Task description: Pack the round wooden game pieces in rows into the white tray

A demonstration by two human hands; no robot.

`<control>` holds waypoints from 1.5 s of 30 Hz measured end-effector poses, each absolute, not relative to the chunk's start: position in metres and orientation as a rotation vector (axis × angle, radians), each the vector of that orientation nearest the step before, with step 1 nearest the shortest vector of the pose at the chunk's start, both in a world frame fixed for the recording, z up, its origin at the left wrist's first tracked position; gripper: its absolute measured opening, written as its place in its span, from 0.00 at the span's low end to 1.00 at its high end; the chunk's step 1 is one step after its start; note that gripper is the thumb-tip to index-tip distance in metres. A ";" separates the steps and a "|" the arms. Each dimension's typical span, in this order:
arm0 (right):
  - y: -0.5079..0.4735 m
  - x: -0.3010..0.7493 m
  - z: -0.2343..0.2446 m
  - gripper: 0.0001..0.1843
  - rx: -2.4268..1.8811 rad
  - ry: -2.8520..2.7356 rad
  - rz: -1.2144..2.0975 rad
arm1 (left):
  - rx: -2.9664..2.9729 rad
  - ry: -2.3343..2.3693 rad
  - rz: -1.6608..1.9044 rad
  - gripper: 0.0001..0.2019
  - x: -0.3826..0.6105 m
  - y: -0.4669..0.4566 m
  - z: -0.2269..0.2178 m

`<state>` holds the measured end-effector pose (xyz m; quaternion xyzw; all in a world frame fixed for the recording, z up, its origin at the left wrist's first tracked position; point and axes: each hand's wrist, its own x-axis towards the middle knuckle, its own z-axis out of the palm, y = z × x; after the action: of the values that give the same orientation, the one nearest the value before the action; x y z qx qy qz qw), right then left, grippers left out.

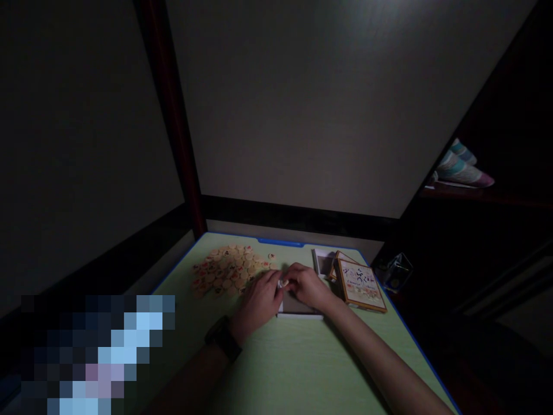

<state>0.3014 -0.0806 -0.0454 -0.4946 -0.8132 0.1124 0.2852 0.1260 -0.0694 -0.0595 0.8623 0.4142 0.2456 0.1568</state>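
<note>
Both my hands meet in the middle of a pale green table (pixel 302 363) with a blue edge. My left hand (pixel 258 302), a dark watch on its wrist, has its fingers curled and pinched against something small and white (pixel 280 283). My right hand (pixel 307 286) pinches the same small thing from the other side. Under the hands lies a flat grey tray or box half (pixel 298 312). Just left of my hands, a pile of several round wooden game pieces (pixel 228 269) with red and black marks is spread on the table.
A game box lid (pixel 360 285) with an orange rim lies to the right, with a small white-rimmed tray (pixel 323 260) behind it. A clear container (pixel 395 271) stands past the right edge. A folded cloth (pixel 462 167) rests on a dark shelf. The room is dim.
</note>
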 end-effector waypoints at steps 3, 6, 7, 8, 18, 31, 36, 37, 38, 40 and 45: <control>-0.080 0.300 -0.045 0.14 -1.371 -2.125 0.298 | 2.444 1.164 0.740 0.17 0.125 -0.068 -0.061; -0.080 0.298 -0.047 0.13 -1.404 -2.090 0.300 | 2.427 1.149 0.751 0.16 0.126 -0.066 -0.062; -0.079 0.298 -0.048 0.14 -1.408 -2.081 0.304 | 2.423 1.148 0.750 0.16 0.126 -0.066 -0.062; -0.079 0.298 -0.049 0.14 -1.408 -2.071 0.310 | 2.419 1.149 0.750 0.16 0.126 -0.065 -0.061; -0.076 0.297 -0.063 0.11 -1.451 -2.004 0.256 | 2.390 1.148 0.816 0.17 0.128 -0.062 -0.065; -0.079 0.292 -0.054 0.08 -1.455 -1.887 0.493 | 2.359 1.199 0.795 0.22 0.126 -0.063 -0.063; -0.076 0.296 -0.050 0.06 -1.408 -1.750 0.663 | 2.344 1.277 0.763 0.20 0.128 -0.064 -0.062; -0.076 0.297 -0.049 0.05 -1.410 -1.742 0.659 | 2.341 1.296 0.749 0.18 0.128 -0.065 -0.060; -0.075 0.298 -0.048 0.06 -1.416 -1.743 0.641 | 2.339 1.316 0.731 0.15 0.129 -0.066 -0.057; -0.075 0.299 -0.045 0.08 -1.445 -1.761 0.557 | 2.331 1.366 0.680 0.09 0.130 -0.067 -0.050; -0.078 0.301 -0.036 0.16 -1.562 -1.915 0.264 | 2.293 1.516 0.573 0.06 0.133 -0.064 -0.040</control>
<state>0.3009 -0.0781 -0.0361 -0.5950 -0.7294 0.1005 0.3223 0.1325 -0.0639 -0.0404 0.8052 0.5325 0.2011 0.1663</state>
